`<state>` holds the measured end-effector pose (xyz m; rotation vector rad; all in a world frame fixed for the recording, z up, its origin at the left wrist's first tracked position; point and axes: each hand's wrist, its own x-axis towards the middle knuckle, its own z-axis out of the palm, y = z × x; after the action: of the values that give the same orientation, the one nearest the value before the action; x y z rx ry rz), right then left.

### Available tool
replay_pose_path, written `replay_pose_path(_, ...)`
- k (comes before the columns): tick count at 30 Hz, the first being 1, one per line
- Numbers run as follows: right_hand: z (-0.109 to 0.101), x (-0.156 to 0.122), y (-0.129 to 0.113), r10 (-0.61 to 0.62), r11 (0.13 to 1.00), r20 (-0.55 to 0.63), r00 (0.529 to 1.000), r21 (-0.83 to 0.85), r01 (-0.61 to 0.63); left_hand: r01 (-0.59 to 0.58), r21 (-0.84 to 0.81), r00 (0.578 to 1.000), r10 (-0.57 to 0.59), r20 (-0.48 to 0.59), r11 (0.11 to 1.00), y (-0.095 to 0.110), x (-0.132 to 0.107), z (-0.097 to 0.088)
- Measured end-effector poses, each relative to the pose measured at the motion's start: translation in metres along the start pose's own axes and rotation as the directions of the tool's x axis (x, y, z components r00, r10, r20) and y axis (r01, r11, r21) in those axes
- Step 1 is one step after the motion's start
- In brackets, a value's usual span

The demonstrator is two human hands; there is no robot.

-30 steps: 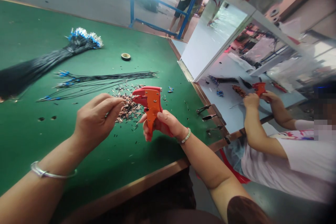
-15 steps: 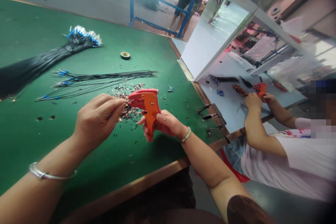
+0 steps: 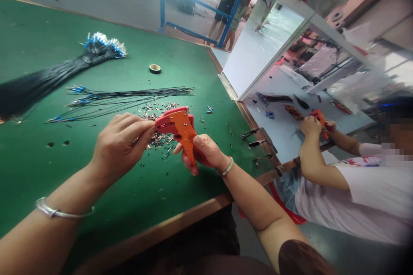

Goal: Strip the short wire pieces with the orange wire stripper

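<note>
My right hand [image 3: 206, 151] is wrapped around the handles of an orange and red wire stripper [image 3: 182, 126], thumb on top. Its jaws point left and meet the fingertips of my left hand [image 3: 121, 144], which is closed in a pinch. A thin wire seems to be between those fingertips; most of it is hidden by the hand. Under and behind the jaws lies a pile of copper and black wire scraps [image 3: 161, 139]. Just beyond are loose black wires [image 3: 138, 92] with blue terminals at their left ends.
A thick bundle of black wires [image 3: 61, 68] lies at the left of the green table [image 3: 129, 223]. A tape roll [image 3: 155, 68] sits further back. Metal clamps [image 3: 258, 142] are at the right edge. A co-worker [image 3: 348, 180] at the adjoining table holds a similar stripper.
The stripper has tilted in my right hand: its head has shifted left and down, its handle ends to the right. My left hand has barely moved. The co-worker's stripper has turned as well.
</note>
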<state>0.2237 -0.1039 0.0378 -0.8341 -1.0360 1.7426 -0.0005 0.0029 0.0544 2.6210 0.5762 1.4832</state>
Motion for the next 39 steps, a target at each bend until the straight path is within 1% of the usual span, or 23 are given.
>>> replay_pose_path(2,0.0,0.001,0.001,-0.019,1.0,-0.031,0.999,0.003,0.019,0.028,0.006,1.0,-0.027,-0.006,1.0,-0.002,0.0,0.0)
replay_pose_path(5,0.001,0.002,0.0,-0.05,0.999,-0.076,0.996,-0.016,0.049,0.123,0.013,0.992,-0.123,-0.022,0.992,-0.002,0.001,-0.003)
replay_pose_path(7,0.003,0.002,0.0,-0.054,0.998,-0.107,0.993,-0.037,0.05,0.161,0.019,0.987,-0.161,-0.019,0.987,-0.002,0.001,-0.004)
replay_pose_path(10,0.006,0.002,0.001,-0.035,0.999,-0.15,0.988,-0.045,0.028,0.152,0.043,0.988,-0.153,0.015,0.987,-0.001,0.0,-0.003)
replay_pose_path(13,0.008,0.002,0.003,-0.024,0.999,-0.16,0.987,-0.042,0.018,0.092,0.062,0.995,-0.094,0.043,0.994,-0.002,-0.002,0.001)
replay_pose_path(17,0.008,0.003,0.002,-0.04,0.997,-0.1,0.994,-0.072,0.033,-0.013,0.076,0.999,0.01,0.046,0.997,-0.004,-0.001,0.004)
replay_pose_path(19,0.007,0.004,0.0,-0.031,0.997,-0.044,0.999,-0.078,0.028,-0.008,0.085,1.0,0.005,0.026,0.996,-0.005,-0.001,0.003)
replay_pose_path(21,0.005,0.004,-0.003,-0.011,0.998,0.011,1.0,-0.064,0.012,0.029,0.088,1.0,-0.028,-0.008,0.996,-0.005,-0.001,0.0)
replay_pose_path(23,0.001,0.004,-0.004,-0.009,0.999,0.04,0.999,-0.032,0.01,0.054,0.09,0.998,-0.052,-0.024,0.994,-0.005,-0.001,-0.002)
replay_pose_path(26,-0.004,0.003,-0.003,-0.008,1.0,0.065,0.998,0.017,0.007,0.043,0.101,0.999,-0.043,0.001,0.994,-0.005,-0.002,-0.002)
replay_pose_path(29,-0.007,0.003,0.0,0.012,1.0,0.093,0.996,0.021,-0.014,0.019,0.117,1.0,-0.022,0.021,0.993,-0.005,-0.002,-0.001)
replay_pose_path(33,-0.007,0.003,0.0,0.014,1.0,0.094,0.995,0.021,-0.016,-0.002,0.123,1.0,0.0,0.021,0.992,-0.004,-0.002,0.0)
replay_pose_path(39,-0.004,0.002,-0.003,0.017,1.0,0.054,0.998,0.006,-0.017,-0.017,0.137,1.0,0.014,0.027,0.99,-0.005,-0.002,-0.002)
